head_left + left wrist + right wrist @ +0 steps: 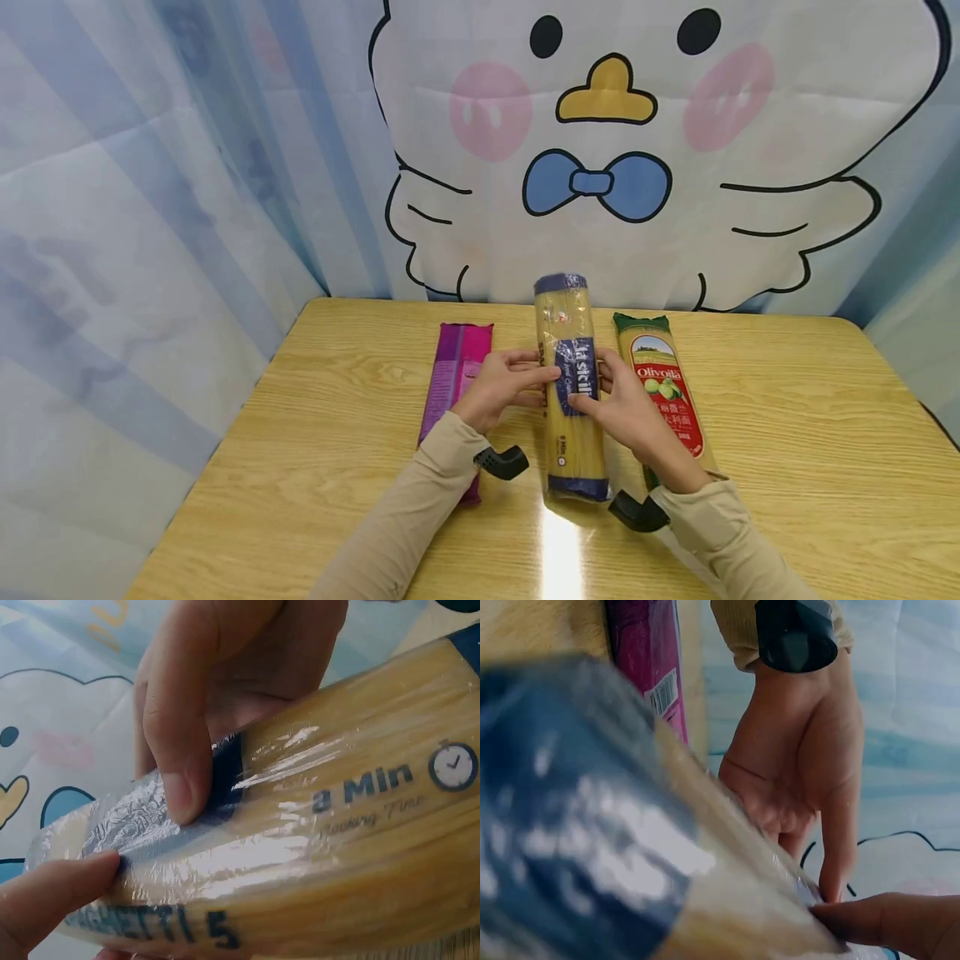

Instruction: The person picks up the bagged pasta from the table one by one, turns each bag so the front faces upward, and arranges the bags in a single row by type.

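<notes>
A clear-wrapped spaghetti pack (pixel 573 442) with dark blue ends and a blue label is held in both hands over the middle of the table, its top end tilted towards the curtain. My left hand (pixel 501 383) grips its left side, thumb on the front. On the opposite side my right hand (pixel 630 408) holds it, with that thumb lying across the label; other fingers go behind the pack. The left wrist view shows "Spaghetti 5" and a clock mark on the wrapper (pixel 360 825). Close up in the right wrist view is the pack's blue end (pixel 570 817).
To the left lies a purple-pink packet (pixel 448 375), partly under the left forearm. An Olivoilà pasta pack (pixel 663 375) with a red label lies at right, partly behind the right hand. The wooden table (pixel 300 467) meets a printed curtain (pixel 480 225) at the back.
</notes>
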`<move>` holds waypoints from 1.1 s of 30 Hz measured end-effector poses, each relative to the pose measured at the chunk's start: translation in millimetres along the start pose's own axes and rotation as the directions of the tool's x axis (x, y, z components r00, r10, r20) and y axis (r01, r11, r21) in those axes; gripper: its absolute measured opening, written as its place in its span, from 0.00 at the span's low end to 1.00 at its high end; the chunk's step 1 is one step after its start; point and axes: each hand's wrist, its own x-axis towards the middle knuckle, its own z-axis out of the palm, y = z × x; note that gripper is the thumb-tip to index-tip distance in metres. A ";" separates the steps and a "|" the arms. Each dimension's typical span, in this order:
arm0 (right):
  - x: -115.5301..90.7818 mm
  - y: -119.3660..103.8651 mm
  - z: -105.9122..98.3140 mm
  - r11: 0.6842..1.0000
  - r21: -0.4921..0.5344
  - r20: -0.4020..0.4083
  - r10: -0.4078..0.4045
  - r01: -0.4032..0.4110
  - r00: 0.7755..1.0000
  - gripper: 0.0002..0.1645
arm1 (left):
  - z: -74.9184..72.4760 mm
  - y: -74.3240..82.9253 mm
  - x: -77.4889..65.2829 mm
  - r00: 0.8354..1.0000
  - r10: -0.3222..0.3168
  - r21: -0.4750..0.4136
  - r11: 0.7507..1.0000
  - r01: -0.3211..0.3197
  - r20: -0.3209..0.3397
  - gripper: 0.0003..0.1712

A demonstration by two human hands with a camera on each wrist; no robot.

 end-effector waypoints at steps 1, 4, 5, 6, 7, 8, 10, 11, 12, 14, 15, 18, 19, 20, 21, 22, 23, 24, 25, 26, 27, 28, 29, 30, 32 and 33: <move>0.3 0.6 -0.4 1.000 -0.003 0.009 0.003 -0.003 1.000 0.44 | 0.2 0.0 -0.2 1.000 0.001 -0.004 1.000 -0.001 -0.020 0.35; 1.0 2.6 -2.1 1.000 -0.019 0.032 0.024 -0.023 0.999 0.47 | 1.4 0.2 -1.0 0.998 0.012 -0.009 1.000 -0.013 -0.069 0.34; 1.1 3.4 -2.9 0.999 -0.030 0.036 0.031 -0.030 0.999 0.47 | 1.8 0.2 -1.2 0.997 0.018 -0.009 1.000 -0.019 -0.077 0.33; 1.2 4.5 -3.9 0.999 -0.038 0.040 0.037 -0.036 0.999 0.47 | 2.1 0.1 -1.5 0.996 0.024 -0.010 1.000 -0.025 -0.085 0.32; 1.1 5.6 -4.7 0.998 -0.043 0.045 0.042 -0.040 0.998 0.48 | 2.6 0.0 -1.9 0.996 0.029 -0.009 1.000 -0.030 -0.089 0.31; 0.9 6.6 -5.7 0.998 -0.050 0.046 0.047 -0.044 0.998 0.48 | 2.9 -0.2 -2.1 0.995 0.033 -0.007 0.999 -0.034 -0.090 0.30; 0.6 8.1 -7.6 0.997 -0.064 0.046 0.046 -0.043 0.998 0.48 | 3.3 -0.8 -2.6 0.996 0.035 -0.007 0.999 -0.035 -0.088 0.29; 0.5 8.7 -8.5 0.997 -0.068 0.047 0.042 -0.039 0.998 0.48 | 3.5 -1.0 -2.7 0.996 0.037 -0.006 0.999 -0.038 -0.086 0.29; 0.5 9.1 -9.4 0.997 -0.068 0.051 0.038 -0.035 0.998 0.49 | 3.7 -1.2 -2.7 0.996 0.040 -0.007 0.999 -0.041 -0.084 0.29; 0.4 8.8 -10.9 0.997 -0.069 0.054 0.034 -0.030 0.998 0.49 | 4.1 -1.4 -2.7 0.996 0.044 -0.008 0.999 -0.045 -0.083 0.29; 0.6 8.6 -11.6 0.997 -0.068 0.054 0.031 -0.027 0.998 0.48 | 4.2 -1.6 -2.3 0.995 0.043 -0.008 0.999 -0.044 -0.085 0.29; 0.8 8.0 -13.3 0.998 -0.065 0.049 0.026 -0.022 0.998 0.47 | 5.8 -0.5 -2.3 0.995 0.044 -0.005 0.999 -0.045 -0.093 0.29; 0.7 7.9 -13.8 0.998 -0.064 0.045 0.026 -0.023 0.999 0.47 | 6.2 -0.3 -2.0 0.995 0.040 -0.004 0.999 -0.040 -0.096 0.29; 0.8 8.0 -14.2 0.998 -0.060 0.042 0.027 -0.024 0.999 0.47 | 6.5 -0.3 -1.7 0.994 0.036 -0.003 0.999 -0.036 -0.099 0.29; 0.7 8.1 -14.6 0.998 -0.059 0.037 0.027 -0.025 0.999 0.47 | 7.2 0.2 -1.5 0.994 0.034 -0.001 0.999 -0.034 -0.102 0.29; 0.8 8.3 -14.9 0.998 -0.058 0.033 0.028 -0.026 0.999 0.47 | 7.8 0.6 -1.5 0.994 0.033 0.000 0.999 -0.033 -0.106 0.29; 0.9 8.7 -15.3 0.998 -0.055 0.029 0.030 -0.029 0.999 0.47 | 8.2 0.6 -0.8 0.994 0.030 0.001 1.000 -0.030 -0.109 0.29; 1.1 9.2 -15.5 0.998 -0.051 0.026 0.033 -0.032 0.999 0.47 | 8.5 0.8 -0.4 0.993 0.028 0.003 1.000 -0.028 -0.112 0.29; 1.3 9.7 -15.8 0.998 -0.048 0.023 0.036 -0.035 0.999 0.47 | 8.8 0.9 -0.1 0.993 0.026 0.002 1.000 -0.026 -0.113 0.28; 1.7 10.3 -16.1 0.998 -0.046 0.022 0.040 -0.039 0.999 0.47 | 9.2 1.1 -0.1 0.993 0.030 0.005 1.000 -0.029 -0.113 0.28; 2.2 11.2 -16.5 0.998 -0.047 0.019 0.044 -0.043 0.999 0.47 | 9.6 1.2 0.1 0.993 0.030 0.004 1.000 -0.029 -0.113 0.27; 3.0 12.1 -16.9 0.998 -0.043 0.020 0.048 -0.047 0.999 0.46 | 9.8 1.3 0.3 0.993 0.030 0.003 1.000 -0.030 -0.111 0.26; 3.7 13.2 -17.4 0.998 -0.038 0.020 0.053 -0.052 0.998 0.46 | 9.9 1.3 0.5 0.994 0.032 0.001 0.999 -0.032 -0.107 0.25; 4.6 14.3 -18.0 0.998 -0.034 0.021 0.058 -0.057 0.998 0.47 | 10.1 1.2 0.8 0.994 0.034 0.000 0.999 -0.034 -0.102 0.25; 6.5 16.4 -19.2 0.997 -0.017 0.026 0.070 -0.070 0.997 0.47 | 10.6 1.1 1.3 0.995 0.033 -0.007 0.999 -0.034 -0.093 0.25; 7.4 17.5 -19.8 0.997 -0.010 0.026 0.077 -0.077 0.997 0.47 | 10.8 1.1 1.8 0.995 0.027 -0.013 1.000 -0.029 -0.092 0.25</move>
